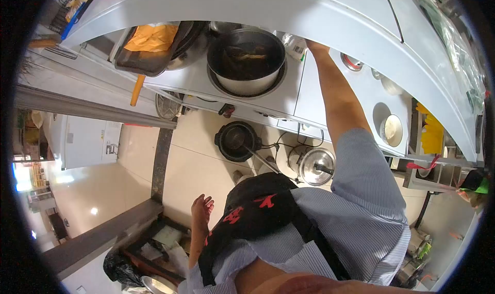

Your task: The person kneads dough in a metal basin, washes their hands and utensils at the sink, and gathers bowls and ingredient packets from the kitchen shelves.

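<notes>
My right hand point(316, 46) reaches onto the white counter point(305, 94), mostly hidden behind the edge of the white overhead hood. Beside it lies a clear plastic bag point(294, 46) with green print; whether the hand touches it cannot be made out. To the left of that bag, a large dark-lined pot point(250, 84) sits in a round opening of the counter, with dark liquid and some pieces inside. My left hand point(201, 208) hangs low beside the black apron point(260, 211) with red lettering, its fingers loosely apart and holding nothing.
The hood point(206, 6) curves over the counter. A tray point(140, 62) with orange paper stands at the left, a bowl point(392, 130) at the right. On the floor are a black pot point(221, 142) with a long-handled ladle, a lidded pot point(316, 166) and cables.
</notes>
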Action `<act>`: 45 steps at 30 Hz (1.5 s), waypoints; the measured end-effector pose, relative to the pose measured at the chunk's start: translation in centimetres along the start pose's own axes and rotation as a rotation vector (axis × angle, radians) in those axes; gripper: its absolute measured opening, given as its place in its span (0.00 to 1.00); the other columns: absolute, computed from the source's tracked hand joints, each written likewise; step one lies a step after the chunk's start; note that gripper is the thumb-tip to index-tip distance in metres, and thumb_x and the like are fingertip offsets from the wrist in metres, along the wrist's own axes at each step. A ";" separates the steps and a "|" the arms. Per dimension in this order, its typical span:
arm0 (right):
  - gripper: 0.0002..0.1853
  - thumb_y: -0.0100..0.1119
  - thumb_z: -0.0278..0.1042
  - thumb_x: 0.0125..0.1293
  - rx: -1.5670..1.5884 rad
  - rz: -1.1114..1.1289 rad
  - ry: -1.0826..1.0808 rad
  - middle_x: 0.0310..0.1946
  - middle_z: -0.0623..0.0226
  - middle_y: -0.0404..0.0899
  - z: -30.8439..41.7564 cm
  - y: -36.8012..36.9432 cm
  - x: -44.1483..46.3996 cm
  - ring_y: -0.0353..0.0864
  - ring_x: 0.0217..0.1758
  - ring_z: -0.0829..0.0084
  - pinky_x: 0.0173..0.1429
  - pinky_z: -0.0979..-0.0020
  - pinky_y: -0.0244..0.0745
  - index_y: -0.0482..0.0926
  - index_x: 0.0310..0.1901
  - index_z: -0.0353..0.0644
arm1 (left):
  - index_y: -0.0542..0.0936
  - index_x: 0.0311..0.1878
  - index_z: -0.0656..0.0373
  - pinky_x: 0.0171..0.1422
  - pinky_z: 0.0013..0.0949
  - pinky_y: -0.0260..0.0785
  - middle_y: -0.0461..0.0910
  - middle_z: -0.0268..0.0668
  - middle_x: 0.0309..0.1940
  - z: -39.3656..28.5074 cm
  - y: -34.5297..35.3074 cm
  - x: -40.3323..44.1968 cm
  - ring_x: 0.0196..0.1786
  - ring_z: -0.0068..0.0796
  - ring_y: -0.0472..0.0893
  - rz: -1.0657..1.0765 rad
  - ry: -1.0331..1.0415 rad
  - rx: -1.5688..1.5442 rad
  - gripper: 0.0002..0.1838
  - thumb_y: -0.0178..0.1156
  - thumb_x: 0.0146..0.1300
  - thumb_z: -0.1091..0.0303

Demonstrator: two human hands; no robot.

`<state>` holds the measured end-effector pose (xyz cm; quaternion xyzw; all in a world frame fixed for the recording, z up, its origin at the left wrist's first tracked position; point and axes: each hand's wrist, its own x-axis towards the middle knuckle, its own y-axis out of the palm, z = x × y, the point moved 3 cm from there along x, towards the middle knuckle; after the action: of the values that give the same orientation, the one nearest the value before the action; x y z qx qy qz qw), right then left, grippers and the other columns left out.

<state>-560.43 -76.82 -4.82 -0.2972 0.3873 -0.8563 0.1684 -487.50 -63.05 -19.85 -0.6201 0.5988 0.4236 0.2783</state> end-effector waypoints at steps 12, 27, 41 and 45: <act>0.16 0.61 0.42 0.53 0.342 0.074 0.162 0.24 0.59 0.78 1.3 -14.9 -15.5 0.76 0.28 0.68 0.36 0.70 0.69 0.78 0.38 0.37 | 0.64 0.58 0.62 0.41 0.36 0.72 0.75 0.49 0.45 -4.5 0.6 1.5 0.40 0.39 0.77 0.197 -0.046 0.280 0.22 0.51 0.62 0.64; 0.06 0.57 0.28 0.58 0.370 -0.219 0.901 0.23 0.69 0.73 0.4 -38.1 -65.2 0.69 0.28 0.80 0.33 0.77 0.65 0.74 0.32 0.33 | 0.71 0.50 0.60 0.30 0.28 0.72 0.78 0.39 0.31 1.6 18.3 -0.6 0.27 0.28 0.79 0.793 0.139 1.284 0.15 0.51 0.60 0.67; 0.06 0.59 0.30 0.60 0.641 -0.387 1.108 0.23 0.76 0.72 -5.9 -39.0 -79.1 0.65 0.26 0.86 0.31 0.81 0.62 0.74 0.31 0.37 | 0.75 0.45 0.62 0.42 0.37 0.70 0.78 0.48 0.33 13.3 40.6 -6.1 0.37 0.41 0.79 0.974 1.260 1.257 0.14 0.53 0.54 0.70; 0.06 0.59 0.31 0.61 0.669 -0.477 1.204 0.25 0.75 0.74 -5.6 -38.5 -74.8 0.67 0.27 0.85 0.34 0.81 0.63 0.75 0.33 0.38 | 0.69 0.53 0.69 0.60 0.42 0.62 0.73 0.56 0.47 6.3 53.6 -1.3 0.53 0.51 0.71 0.504 1.498 1.427 0.26 0.56 0.51 0.66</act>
<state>-508.96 -10.13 -6.67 0.2163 0.0550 -0.9574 -0.1833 -541.03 -63.89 -13.14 -0.2742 0.8382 -0.4695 0.0422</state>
